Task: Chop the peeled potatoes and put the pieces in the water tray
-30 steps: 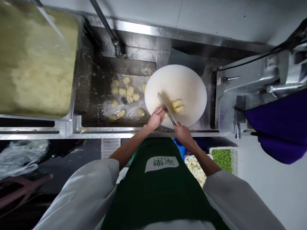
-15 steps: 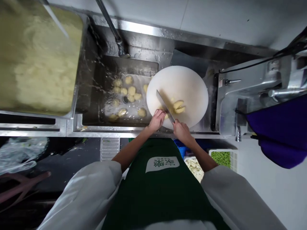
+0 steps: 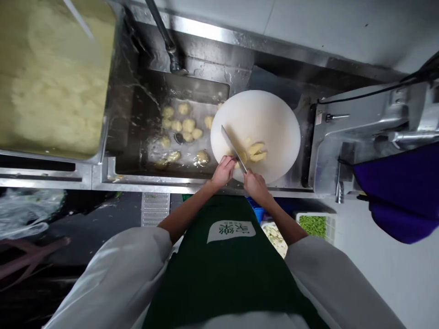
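A round white cutting board (image 3: pixel 274 112) lies across the right side of the sink. My right hand (image 3: pixel 255 185) is closed round the handle of a kitchen knife (image 3: pixel 232 145), whose blade points away and to the left. My left hand (image 3: pixel 224 171), fingers curled, presses a piece of peeled potato against the board, close beside the blade; the fingers hide most of that piece. Cut potato pieces (image 3: pixel 257 153) lie on the board just right of the knife.
Several peeled potatoes (image 3: pixel 188 125) sit in the wet sink basin (image 3: pixel 147 123), with a faucet (image 3: pixel 176 66) above. At far left stands a large metal tub (image 3: pixel 108 91) of cloudy water and pale pieces. A slicing machine (image 3: pixel 329 132) and purple cloth (image 3: pixel 401 183) are at right.
My view has shifted slightly. The knife stays beside my left fingers, with its blade over the board, and both hands keep their holds.
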Action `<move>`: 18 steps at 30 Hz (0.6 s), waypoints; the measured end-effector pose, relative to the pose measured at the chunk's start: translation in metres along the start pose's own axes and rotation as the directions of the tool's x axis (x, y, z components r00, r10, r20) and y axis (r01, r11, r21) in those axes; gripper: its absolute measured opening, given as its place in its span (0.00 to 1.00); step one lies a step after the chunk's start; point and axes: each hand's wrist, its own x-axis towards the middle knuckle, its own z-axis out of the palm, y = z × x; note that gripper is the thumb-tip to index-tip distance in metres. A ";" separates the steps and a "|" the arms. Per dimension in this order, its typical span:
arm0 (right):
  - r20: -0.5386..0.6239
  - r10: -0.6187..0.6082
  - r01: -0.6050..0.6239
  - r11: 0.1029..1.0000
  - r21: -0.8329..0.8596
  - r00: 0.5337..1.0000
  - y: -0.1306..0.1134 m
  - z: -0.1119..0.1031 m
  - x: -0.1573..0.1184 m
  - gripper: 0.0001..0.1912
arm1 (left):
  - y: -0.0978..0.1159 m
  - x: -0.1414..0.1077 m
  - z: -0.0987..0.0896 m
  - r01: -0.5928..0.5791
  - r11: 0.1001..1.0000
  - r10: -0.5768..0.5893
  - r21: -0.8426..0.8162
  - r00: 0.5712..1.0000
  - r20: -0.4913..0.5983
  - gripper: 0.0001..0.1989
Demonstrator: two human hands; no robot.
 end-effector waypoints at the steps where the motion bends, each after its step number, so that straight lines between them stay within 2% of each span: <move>1: 0.000 -0.002 0.002 1.000 -0.003 1.000 -0.001 0.000 0.001 0.16 | 0.001 0.000 0.000 -0.004 1.000 0.005 0.008 1.000 -0.015 0.11; 4: -0.016 -0.021 0.020 1.000 -0.022 1.000 -0.002 -0.001 0.001 0.17 | 0.003 0.000 0.000 -0.007 0.999 0.008 0.035 0.999 -0.040 0.11; 18: -0.039 -0.032 0.031 0.999 -0.017 0.999 -0.007 -0.002 0.003 0.18 | -0.002 -0.006 0.003 0.014 1.000 -0.014 0.008 1.000 -0.025 0.13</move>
